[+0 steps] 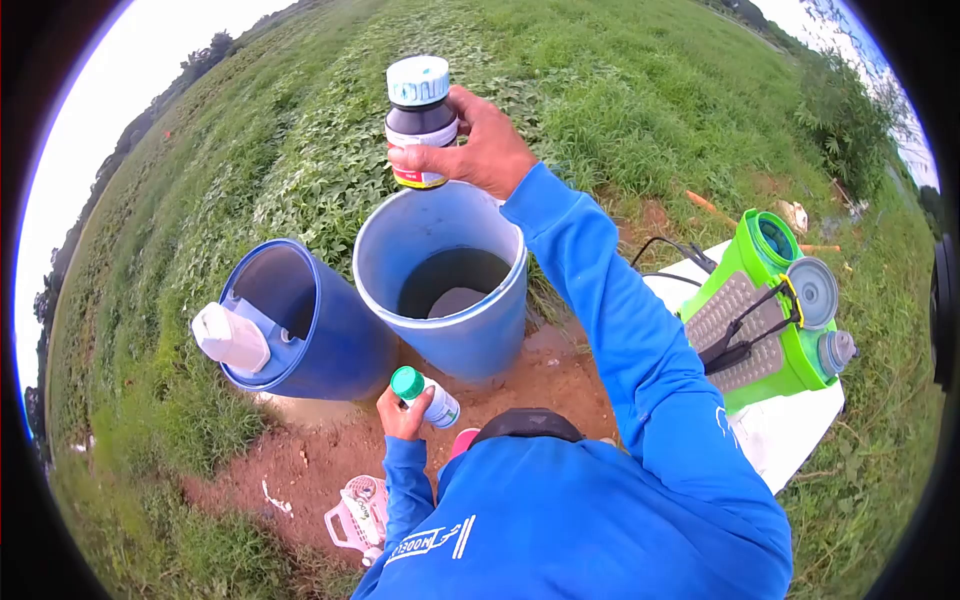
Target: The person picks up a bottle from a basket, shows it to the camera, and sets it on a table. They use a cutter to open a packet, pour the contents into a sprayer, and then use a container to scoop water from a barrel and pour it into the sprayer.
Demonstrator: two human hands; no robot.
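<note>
My right hand (475,150) is wrapped round a dark bottle (421,122) with a white cap and a red and yellow label, held upright above the far rim of a light blue barrel (440,332). Dark liquid (440,275) shows inside that barrel. Lower down, my left hand (402,415) grips a small white bottle (441,407) with a green cap, close to my body and in front of the barrel. Both bottles have their caps on.
A darker blue barrel (350,345) stands at the left with a white container (230,338) at its rim. On the right, a green sprayer tank (750,310) rests on a white surface (800,440). A pink and white jug (358,515) lies on muddy ground at lower left.
</note>
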